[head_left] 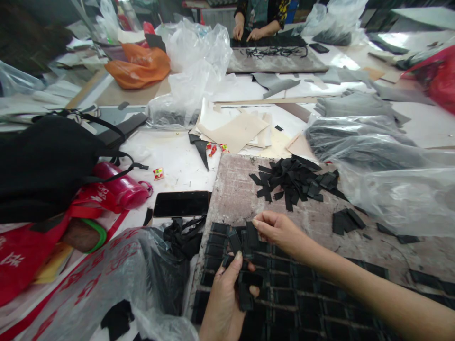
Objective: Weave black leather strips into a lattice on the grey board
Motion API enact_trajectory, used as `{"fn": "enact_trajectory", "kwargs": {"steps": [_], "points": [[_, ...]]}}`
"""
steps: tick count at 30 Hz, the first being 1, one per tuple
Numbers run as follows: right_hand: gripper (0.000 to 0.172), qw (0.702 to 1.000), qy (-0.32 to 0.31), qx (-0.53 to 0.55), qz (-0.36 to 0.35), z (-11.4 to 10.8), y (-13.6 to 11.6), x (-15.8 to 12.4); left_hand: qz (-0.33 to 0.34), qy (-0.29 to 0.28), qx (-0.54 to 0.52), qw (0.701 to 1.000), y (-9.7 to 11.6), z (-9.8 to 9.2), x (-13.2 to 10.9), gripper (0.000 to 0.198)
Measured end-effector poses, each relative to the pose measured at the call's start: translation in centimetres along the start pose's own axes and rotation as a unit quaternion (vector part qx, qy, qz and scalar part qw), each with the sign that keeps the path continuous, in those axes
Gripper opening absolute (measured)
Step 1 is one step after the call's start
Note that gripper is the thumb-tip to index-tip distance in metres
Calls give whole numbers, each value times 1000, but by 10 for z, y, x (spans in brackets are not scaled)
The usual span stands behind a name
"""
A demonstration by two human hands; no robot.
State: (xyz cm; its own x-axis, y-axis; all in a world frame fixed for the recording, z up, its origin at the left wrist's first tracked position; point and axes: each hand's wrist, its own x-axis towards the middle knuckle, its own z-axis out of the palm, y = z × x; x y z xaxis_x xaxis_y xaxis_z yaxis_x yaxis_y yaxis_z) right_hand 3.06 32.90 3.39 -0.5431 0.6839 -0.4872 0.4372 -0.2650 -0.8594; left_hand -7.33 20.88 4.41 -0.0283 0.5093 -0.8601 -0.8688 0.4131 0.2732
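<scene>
My left hand [227, 289] is closed around a few small black fabric strips [245, 296], its thumb pressed on top of them. Just above it, my right hand [275, 227] pinches one short black strip [252, 235] between thumb and fingertips. Beneath both hands, rows of flat black pieces [284, 296] lie side by side on a worn greyish board [234, 184]. Farther up the board is a loose heap of black strips [295, 177]. A smaller stack of black pieces [346, 221] sits to the right. My left palm hides part of the rows.
Left of the board lie a dark phone [181, 204], a pink bottle [124, 187], a black bag [50, 166] and a clear plastic bag [142, 270]. Clear plastic [398, 184] covers dark material at right. Across the table, another person's hands [254, 33] work on black material.
</scene>
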Motion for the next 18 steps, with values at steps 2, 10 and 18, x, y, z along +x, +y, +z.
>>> {"fn": "enact_trajectory", "kwargs": {"steps": [2,10,18], "points": [[24,1000,-6,3,1,-4,4,0,-4,0,7,1000,-1,-2,0,17],[21,943,123,-274,-146,-29,12,-4,-29,0,-3,1000,-1,-7,-2,19],[21,766,8,-574,-289,-25,28,-10,-57,31,-31,997,2,-9,-6,14]]}}
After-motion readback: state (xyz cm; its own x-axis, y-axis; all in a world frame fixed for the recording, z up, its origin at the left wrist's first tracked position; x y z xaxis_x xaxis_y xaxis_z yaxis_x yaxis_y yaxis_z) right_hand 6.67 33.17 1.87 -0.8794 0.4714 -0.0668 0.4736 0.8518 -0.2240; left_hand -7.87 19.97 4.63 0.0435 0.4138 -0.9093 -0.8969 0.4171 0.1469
